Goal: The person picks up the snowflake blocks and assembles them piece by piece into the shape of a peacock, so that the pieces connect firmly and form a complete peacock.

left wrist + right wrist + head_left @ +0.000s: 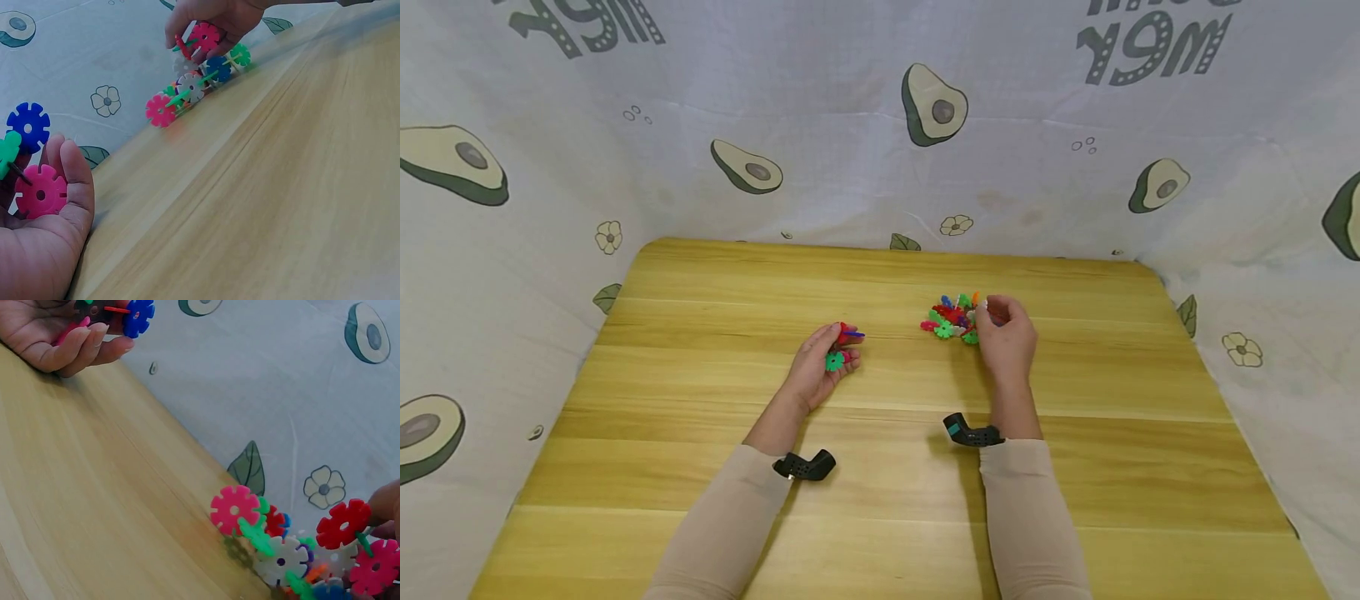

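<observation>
My left hand (814, 367) holds a small group of interlocking notched plastic discs (835, 361), with the thumb over them. Blue, green and pink discs (41, 192) of that group show in the left wrist view, slotted together at angles. To the right, my right hand (1009, 337) grips the right side of a larger cluster of the same discs (945, 329), which rests on the table. Red, white, pink, green and blue discs (234, 510) show in this cluster. In the right wrist view a red disc (344, 524) sits beside the fingertips; the exact grip is partly hidden.
Both hands work above a wooden table (880, 500). A white cloth (835, 100) printed with avocados hangs behind and along the sides. Each wrist wears a black camera band (808, 465).
</observation>
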Tool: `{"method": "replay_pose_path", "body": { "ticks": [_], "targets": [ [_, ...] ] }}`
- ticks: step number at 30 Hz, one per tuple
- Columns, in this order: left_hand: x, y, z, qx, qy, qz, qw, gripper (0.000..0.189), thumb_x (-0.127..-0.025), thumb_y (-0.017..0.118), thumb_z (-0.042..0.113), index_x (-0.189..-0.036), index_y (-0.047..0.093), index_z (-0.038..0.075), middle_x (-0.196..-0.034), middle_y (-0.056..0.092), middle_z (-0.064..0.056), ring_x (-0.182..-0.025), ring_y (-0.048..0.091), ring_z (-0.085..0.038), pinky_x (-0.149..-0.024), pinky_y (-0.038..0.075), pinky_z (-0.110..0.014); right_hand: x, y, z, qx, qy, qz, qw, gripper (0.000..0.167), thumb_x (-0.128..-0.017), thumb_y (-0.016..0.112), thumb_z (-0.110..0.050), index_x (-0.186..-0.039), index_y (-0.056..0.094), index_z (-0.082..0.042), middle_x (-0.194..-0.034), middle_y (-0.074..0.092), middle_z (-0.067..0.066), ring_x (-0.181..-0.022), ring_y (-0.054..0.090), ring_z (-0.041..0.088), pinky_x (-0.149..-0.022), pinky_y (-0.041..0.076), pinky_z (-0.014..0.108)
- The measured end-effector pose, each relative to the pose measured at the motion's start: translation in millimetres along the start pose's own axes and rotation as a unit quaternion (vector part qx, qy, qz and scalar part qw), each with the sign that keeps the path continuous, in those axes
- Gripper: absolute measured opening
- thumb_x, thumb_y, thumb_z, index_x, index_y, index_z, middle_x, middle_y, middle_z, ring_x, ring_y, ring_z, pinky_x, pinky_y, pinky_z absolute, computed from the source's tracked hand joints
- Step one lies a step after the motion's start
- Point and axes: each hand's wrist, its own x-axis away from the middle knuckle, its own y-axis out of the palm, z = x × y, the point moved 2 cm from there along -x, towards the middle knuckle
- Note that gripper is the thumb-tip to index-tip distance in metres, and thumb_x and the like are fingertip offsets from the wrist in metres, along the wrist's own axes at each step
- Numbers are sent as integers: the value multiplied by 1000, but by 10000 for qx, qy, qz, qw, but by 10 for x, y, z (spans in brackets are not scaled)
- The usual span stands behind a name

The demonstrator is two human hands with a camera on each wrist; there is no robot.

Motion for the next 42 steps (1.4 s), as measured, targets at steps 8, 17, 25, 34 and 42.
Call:
{"method": "replay_pose_path", "body": {
  "ticks": [8,17,25,34,42],
  "targets": [
    [-2,-2,-2,-32,-2,44,10000,29,-111,43,28,-113,66,10,-103,72,-1,-80,66,-12,-76,61,-22,43,50,-70,289,-579,-1195,9907,28,-101,63,-18,-123,67,-3,-120,68,19,-110,62,30,-96,52,37],
    [-6,1,-7,-170,-30,81,9998,31,-112,41,28,-118,62,7,-102,72,0,-80,66,-11,-77,61,-22,155,144,-145,771,-1281,-2449,9579,35,-95,72,-23,-126,66,-7,-126,68,15,-116,63,33,-103,53,50],
    [7,11,4,-173,-40,67,9998,32,-111,42,29,-120,62,6,-101,72,1,-80,66,-11,-77,61,-22,263,236,-295,2218,-1220,-2460,9356,50,-90,78,-36,-132,64,-13,-129,68,13,-118,62,34,-104,53,52],
    [2,13,-4,-173,-24,20,9998,32,-112,41,29,-120,62,6,-101,73,2,-80,67,-11,-76,61,-22,374,270,-451,3231,-1142,-2151,9145,50,-91,76,-34,-133,65,-10,-128,70,16,-111,67,37,-93,57,53],
    [-8,-5,-11,-137,-26,-15,9999,31,-112,42,29,-118,63,8,-102,72,1,-81,66,-10,-77,60,-22,401,320,-477,3211,-1188,-2192,9137,46,-92,76,-30,-132,65,-10,-127,71,16,-105,68,33,-93,58,50]
  ]
}}
